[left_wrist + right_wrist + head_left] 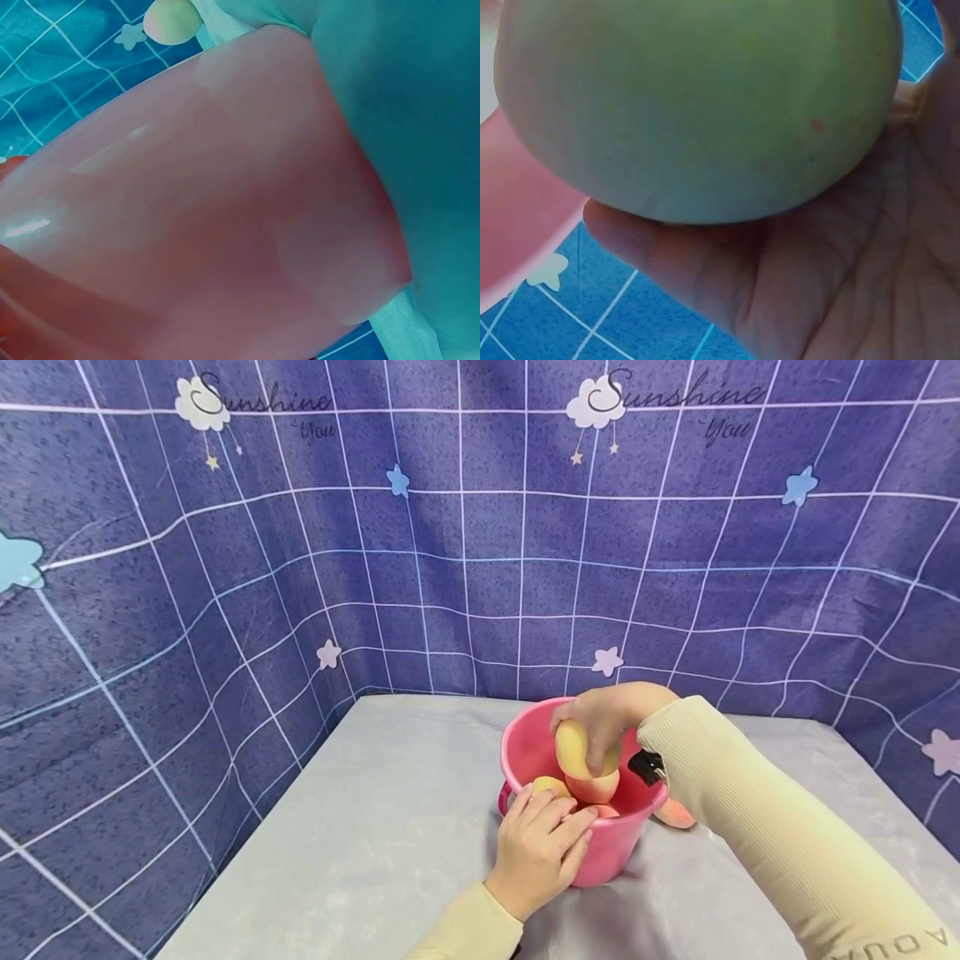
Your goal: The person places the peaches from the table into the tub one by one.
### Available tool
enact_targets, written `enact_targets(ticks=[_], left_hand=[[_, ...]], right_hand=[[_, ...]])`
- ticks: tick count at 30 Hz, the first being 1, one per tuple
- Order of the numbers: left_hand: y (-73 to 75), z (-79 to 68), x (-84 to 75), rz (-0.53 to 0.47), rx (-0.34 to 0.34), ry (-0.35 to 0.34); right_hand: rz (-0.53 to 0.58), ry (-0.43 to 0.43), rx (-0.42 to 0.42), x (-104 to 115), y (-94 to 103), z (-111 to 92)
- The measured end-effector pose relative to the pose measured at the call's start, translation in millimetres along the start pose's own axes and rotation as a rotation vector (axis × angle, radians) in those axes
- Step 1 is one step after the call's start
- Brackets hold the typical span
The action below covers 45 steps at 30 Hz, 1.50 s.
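In the head view, a pink bucket (611, 852) stands on the table with several yellow and orange-red fruits inside. My right hand (603, 718) reaches down into its mouth and grips a yellow mango (573, 747). An orange-red fruit (594, 787) shows just under that mango. The right wrist view has the held mango (705, 112) up close, a few red specks on its skin, the thumb along its underside. At the near rim, my left hand (532, 852) holds the bucket, fingers over the edge and thumb outside. Beside those fingers lies another yellow fruit (551, 787).
An orange-pink fruit (675, 814) lies on the table just right of the bucket, partly hidden by it. The grey-white table covering (375, 827) spreads around. A blue checked curtain (480, 527) hangs along the back and left. A black device (647, 768) is at the right wrist.
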State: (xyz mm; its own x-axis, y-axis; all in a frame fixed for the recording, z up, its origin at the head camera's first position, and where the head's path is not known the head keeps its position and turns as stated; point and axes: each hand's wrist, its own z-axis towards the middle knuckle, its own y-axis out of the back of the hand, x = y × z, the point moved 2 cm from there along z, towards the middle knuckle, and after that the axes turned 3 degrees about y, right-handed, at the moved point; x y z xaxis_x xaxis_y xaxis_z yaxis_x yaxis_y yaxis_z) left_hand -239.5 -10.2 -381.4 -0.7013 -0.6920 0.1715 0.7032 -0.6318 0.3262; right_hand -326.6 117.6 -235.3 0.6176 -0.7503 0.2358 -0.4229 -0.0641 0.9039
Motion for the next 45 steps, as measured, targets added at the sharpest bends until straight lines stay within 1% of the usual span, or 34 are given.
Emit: enact_targets(ticks=[5,8,10,12,16,18,19,23,26,28,33,38,45], left_hand=[[1.2,1.4,-0.6,0.001,0.008,0.002],[1.2,2.2,-0.9,0.001,0.010,0.004],[1.0,2.4,-1.0,0.003,0.006,-0.001],[1.0,2.3,-1.1,0.003,-0.001,-0.003],[1.1,2.1,-1.4,0.011,-0.014,-0.012],[1.5,1.9,-1.3,0.014,-0.015,-0.011],[1.6,1.8,-1.2,0.015,-0.015,-0.012],[1.8,2.1,-0.6,0.008,-0.019,-0.019],[1.2,2.5,-0.3,-0.002,-0.030,-0.030],[0.9,2.5,-0.2,-0.010,-0.041,-0.033],[0.8,1.7,-0.2,-0.018,-0.046,-0.028],[1.7,0.6,0.2,-0.004,-0.030,-0.018],[2.3,0.2,0.4,0.008,-0.025,-0.009]], right_hand=[[0.040,-0.011,-0.005,0.1,0.1,-1.1],[0.048,-0.007,-0.002,0.4,0.5,-2.0],[0.034,0.003,-0.004,0.8,1.1,-2.4],[0.009,0.013,-0.034,1.1,2.9,-2.8],[-0.076,0.051,-0.134,2.3,8.1,-4.8],[-0.095,0.058,-0.163,2.6,9.8,-6.0],[-0.096,0.061,-0.166,2.9,10.0,-6.5],[-0.050,0.015,-0.139,2.0,7.6,-7.9],[-0.027,-0.023,-0.123,0.7,4.4,-8.7],[-0.027,-0.030,-0.120,0.0,3.0,-8.9],[-0.057,0.013,-0.146,-2.3,3.6,-7.3],[-0.071,0.049,-0.166,-3.7,6.8,-8.4],[-0.097,0.037,-0.188,-7.2,5.5,-16.3]])
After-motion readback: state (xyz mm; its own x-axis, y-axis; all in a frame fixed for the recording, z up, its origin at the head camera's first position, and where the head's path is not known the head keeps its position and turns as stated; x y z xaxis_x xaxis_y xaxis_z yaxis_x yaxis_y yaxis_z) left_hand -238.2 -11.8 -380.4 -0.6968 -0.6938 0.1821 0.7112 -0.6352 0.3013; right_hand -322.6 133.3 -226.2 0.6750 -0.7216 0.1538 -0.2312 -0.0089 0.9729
